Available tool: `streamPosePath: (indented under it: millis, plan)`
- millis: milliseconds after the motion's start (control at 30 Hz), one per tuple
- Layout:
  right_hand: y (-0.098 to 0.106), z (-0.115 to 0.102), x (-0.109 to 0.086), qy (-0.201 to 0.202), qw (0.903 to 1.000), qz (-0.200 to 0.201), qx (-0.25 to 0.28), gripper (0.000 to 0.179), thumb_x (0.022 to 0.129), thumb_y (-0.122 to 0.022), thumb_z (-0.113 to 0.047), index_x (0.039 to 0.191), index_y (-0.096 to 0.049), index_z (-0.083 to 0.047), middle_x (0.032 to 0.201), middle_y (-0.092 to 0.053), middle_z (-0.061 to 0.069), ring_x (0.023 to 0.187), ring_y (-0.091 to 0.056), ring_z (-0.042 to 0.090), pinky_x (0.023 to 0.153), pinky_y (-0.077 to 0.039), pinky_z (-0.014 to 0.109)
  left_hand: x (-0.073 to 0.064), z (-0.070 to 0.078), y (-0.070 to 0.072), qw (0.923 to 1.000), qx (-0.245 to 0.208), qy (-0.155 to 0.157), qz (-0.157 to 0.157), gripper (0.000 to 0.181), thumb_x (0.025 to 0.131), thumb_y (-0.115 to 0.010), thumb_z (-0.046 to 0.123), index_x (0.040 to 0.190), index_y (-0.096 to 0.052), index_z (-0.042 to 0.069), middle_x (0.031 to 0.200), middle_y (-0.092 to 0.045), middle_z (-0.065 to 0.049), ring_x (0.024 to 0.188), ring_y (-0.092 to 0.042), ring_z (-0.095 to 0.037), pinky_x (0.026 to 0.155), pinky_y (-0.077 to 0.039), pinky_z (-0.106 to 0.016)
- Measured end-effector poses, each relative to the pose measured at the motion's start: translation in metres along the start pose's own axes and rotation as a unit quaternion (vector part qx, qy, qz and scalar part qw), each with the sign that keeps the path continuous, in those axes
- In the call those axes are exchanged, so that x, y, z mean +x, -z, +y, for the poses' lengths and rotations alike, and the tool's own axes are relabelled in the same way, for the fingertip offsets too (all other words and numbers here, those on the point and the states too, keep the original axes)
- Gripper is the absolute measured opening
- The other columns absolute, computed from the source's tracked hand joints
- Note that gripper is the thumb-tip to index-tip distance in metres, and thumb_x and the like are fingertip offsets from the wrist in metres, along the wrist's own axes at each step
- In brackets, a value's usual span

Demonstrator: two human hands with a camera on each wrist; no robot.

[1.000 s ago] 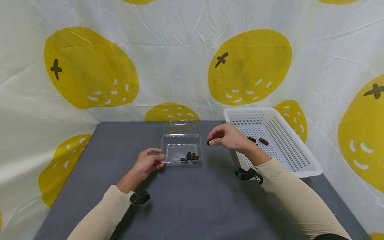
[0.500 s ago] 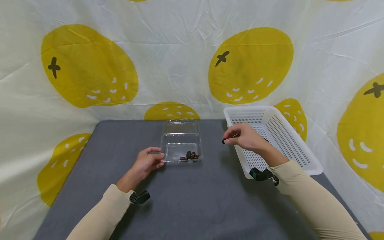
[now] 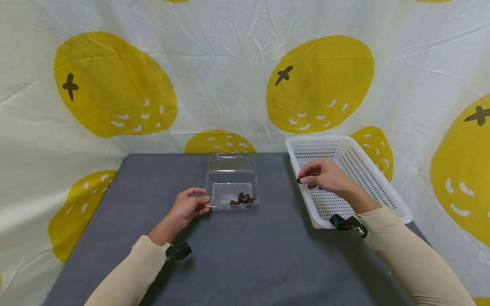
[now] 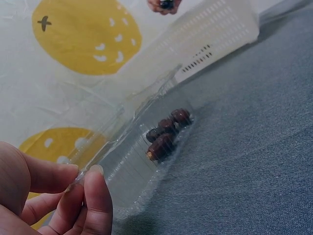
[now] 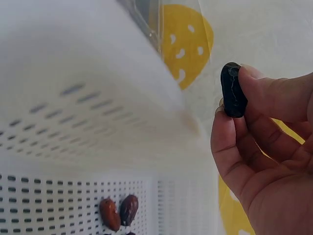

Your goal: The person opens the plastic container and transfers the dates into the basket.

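My left hand pinches the near left edge of a clear plastic clamshell box, whose lid stands open at the back. Several brown dates lie in the box toward its right side. Between thumb and fingertips, my right hand holds a dark, nearly black date over the left rim of a white perforated basket. Lower in the right wrist view, a few brown dates rest on the basket floor; in the head view that hand hides them.
Box and basket stand on a grey cloth-covered table, with a strip of table between them. Behind hangs a white curtain printed with large yellow fruit. Dark camera straps sit on both wrists.
My right hand has moved right, away from the box and over the basket's left rim, still holding the dark date. The left hand and the box have stayed in place.
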State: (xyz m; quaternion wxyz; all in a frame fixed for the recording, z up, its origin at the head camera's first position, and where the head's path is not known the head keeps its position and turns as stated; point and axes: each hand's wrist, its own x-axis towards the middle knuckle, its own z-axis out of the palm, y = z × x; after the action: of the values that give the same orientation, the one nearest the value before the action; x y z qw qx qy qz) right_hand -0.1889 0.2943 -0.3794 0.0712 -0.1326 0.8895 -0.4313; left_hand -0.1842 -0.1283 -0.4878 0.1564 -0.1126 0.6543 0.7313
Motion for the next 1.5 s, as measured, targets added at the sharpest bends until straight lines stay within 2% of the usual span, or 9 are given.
streamPosePath:
  millis: [167, 333, 567, 733, 900, 1000, 1233, 1400, 1500]
  plan:
    - [0.005, 0.008, -0.001, -0.005, 0.9998, 0.009, -0.014, 0.016, 0.091, -0.079, -0.009, 0.104, -0.076, 0.000, 0.091, -0.075, 0.015, 0.072, -0.068, 0.011, 0.065, -0.057, 0.029, 0.000, 0.000, 0.000, 1.0000, -0.004, -0.002, -0.002, 0.044, 0.098, -0.068, 0.000, 0.138, -0.051, -0.006, 0.080, -0.071, -0.006, 0.062, -0.067, -0.011, 0.060, -0.060, -0.023]
    - [0.009, 0.016, 0.000, -0.017, 0.9997, 0.013, -0.007, 0.016, 0.092, -0.078, -0.009, 0.105, -0.076, 0.000, 0.088, -0.077, 0.013, 0.073, -0.072, 0.012, 0.061, -0.056, 0.030, -0.001, 0.001, -0.001, 1.0000, -0.003, 0.001, 0.001, 0.044, 0.098, -0.068, 0.000, 0.138, -0.051, -0.005, 0.082, -0.071, -0.007, 0.062, -0.067, -0.011, 0.061, -0.061, -0.023]
    - [0.016, 0.024, -0.002, -0.018, 0.9996, 0.016, 0.015, 0.018, 0.093, -0.075, -0.003, 0.108, -0.073, 0.008, 0.100, -0.075, 0.024, 0.076, -0.074, 0.011, 0.066, -0.062, 0.032, 0.000, 0.001, 0.000, 1.0000, -0.004, -0.004, -0.005, 0.043, 0.098, -0.067, -0.001, 0.137, -0.050, -0.006, 0.079, -0.070, -0.005, 0.062, -0.067, -0.010, 0.060, -0.060, -0.023]
    - [0.021, 0.033, -0.004, -0.018, 0.9993, 0.028, 0.015, 0.018, 0.092, -0.075, 0.000, 0.107, -0.072, 0.010, 0.099, -0.073, 0.022, 0.076, -0.068, 0.010, 0.070, -0.064, 0.030, 0.000, 0.001, 0.001, 1.0000, 0.000, -0.003, -0.004, 0.044, 0.098, -0.068, 0.001, 0.138, -0.051, -0.005, 0.081, -0.070, -0.006, 0.063, -0.067, -0.011, 0.061, -0.061, -0.023]
    - [0.025, 0.043, -0.005, -0.005, 0.9993, 0.034, -0.011, 0.018, 0.092, -0.074, 0.000, 0.107, -0.072, 0.009, 0.092, -0.075, 0.015, 0.073, -0.069, 0.008, 0.070, -0.060, 0.025, 0.000, 0.001, 0.001, 1.0000, -0.001, -0.001, -0.005, 0.044, 0.098, -0.068, 0.001, 0.138, -0.050, -0.004, 0.080, -0.070, -0.005, 0.063, -0.068, -0.011, 0.061, -0.061, -0.023]
    - [0.028, 0.048, -0.005, -0.003, 0.9988, 0.038, -0.030, 0.018, 0.092, -0.075, -0.001, 0.107, -0.072, 0.010, 0.094, -0.076, 0.018, 0.074, -0.067, 0.006, 0.070, -0.057, 0.022, -0.001, 0.001, 0.001, 0.9999, -0.006, -0.003, -0.010, 0.045, 0.098, -0.068, 0.000, 0.138, -0.049, -0.006, 0.079, -0.070, -0.004, 0.062, -0.068, -0.010, 0.061, -0.060, -0.023]
    - [0.035, 0.057, -0.004, -0.029, 0.9971, 0.042, -0.056, 0.022, 0.094, -0.075, -0.007, 0.110, -0.074, 0.007, 0.103, -0.076, 0.018, 0.082, -0.062, 0.007, 0.075, -0.054, 0.020, -0.002, 0.001, 0.000, 0.9999, -0.010, -0.004, -0.014, 0.047, 0.098, -0.068, 0.000, 0.139, -0.048, -0.007, 0.079, -0.071, -0.004, 0.062, -0.068, -0.010, 0.061, -0.060, -0.023]
    - [0.039, 0.064, -0.003, -0.033, 0.9962, 0.045, -0.067, 0.024, 0.095, -0.076, -0.009, 0.112, -0.073, 0.007, 0.103, -0.076, 0.016, 0.083, -0.062, 0.007, 0.075, -0.053, 0.019, -0.002, 0.001, 0.000, 0.9999, -0.010, -0.003, -0.014, 0.047, 0.098, -0.068, 0.000, 0.139, -0.048, -0.006, 0.078, -0.070, -0.004, 0.062, -0.068, -0.010, 0.061, -0.060, -0.022]
    - [0.042, 0.069, -0.002, -0.043, 0.9941, 0.053, -0.084, 0.024, 0.095, -0.076, -0.010, 0.112, -0.073, 0.006, 0.102, -0.075, 0.015, 0.085, -0.061, 0.012, 0.074, -0.052, 0.022, -0.002, 0.001, 0.000, 0.9998, -0.012, -0.005, -0.015, 0.047, 0.097, -0.068, 0.000, 0.139, -0.048, -0.007, 0.078, -0.070, -0.004, 0.062, -0.068, -0.010, 0.060, -0.060, -0.023]
